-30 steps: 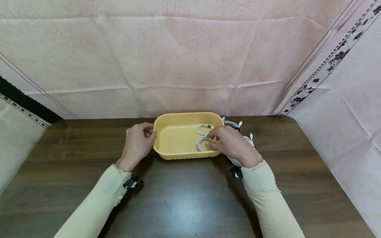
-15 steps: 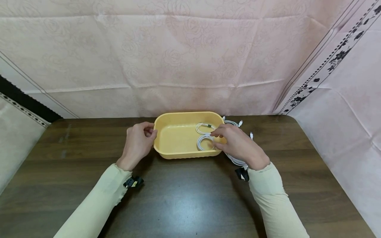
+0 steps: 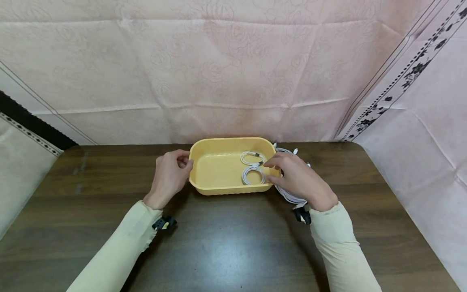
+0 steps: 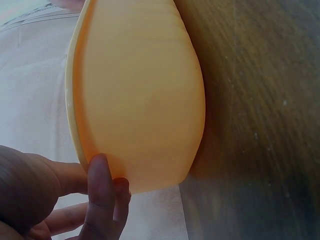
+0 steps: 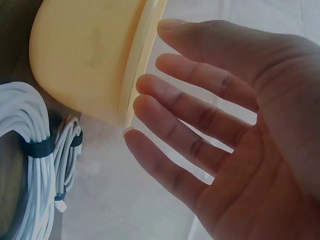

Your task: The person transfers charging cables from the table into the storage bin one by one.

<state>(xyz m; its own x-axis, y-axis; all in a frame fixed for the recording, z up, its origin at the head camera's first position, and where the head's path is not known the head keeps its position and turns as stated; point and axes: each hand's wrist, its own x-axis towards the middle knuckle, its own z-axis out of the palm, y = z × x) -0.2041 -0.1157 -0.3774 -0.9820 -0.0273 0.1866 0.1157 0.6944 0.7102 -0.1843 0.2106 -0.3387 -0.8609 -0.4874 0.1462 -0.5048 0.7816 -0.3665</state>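
Note:
A shallow yellow plastic bin [image 3: 215,168] stands on the table against the cloth backdrop. Two coiled white cables lie at its right end, the upper coil [image 3: 251,163] behind the lower coil [image 3: 243,177]. My left hand [image 3: 169,174] pinches the bin's left rim; in the left wrist view its fingertips [image 4: 100,175] lie on the outer wall. My right hand [image 3: 297,178] hovers over the right rim, fingers loosely spread and holding nothing. Beside the bin, partly hidden by that hand, more bundled white cables [image 5: 37,170] with black ties lie on the table.
The brown wooden table [image 3: 219,243] extends in front of the bin and to both sides. A pale patterned cloth [image 3: 219,81] hangs along its back edge, with another cloth [image 3: 430,142] on the right.
My right hand has drawn back to the right, away from the coiled cables in the bin, which stay put. The left hand and the bin have hardly moved.

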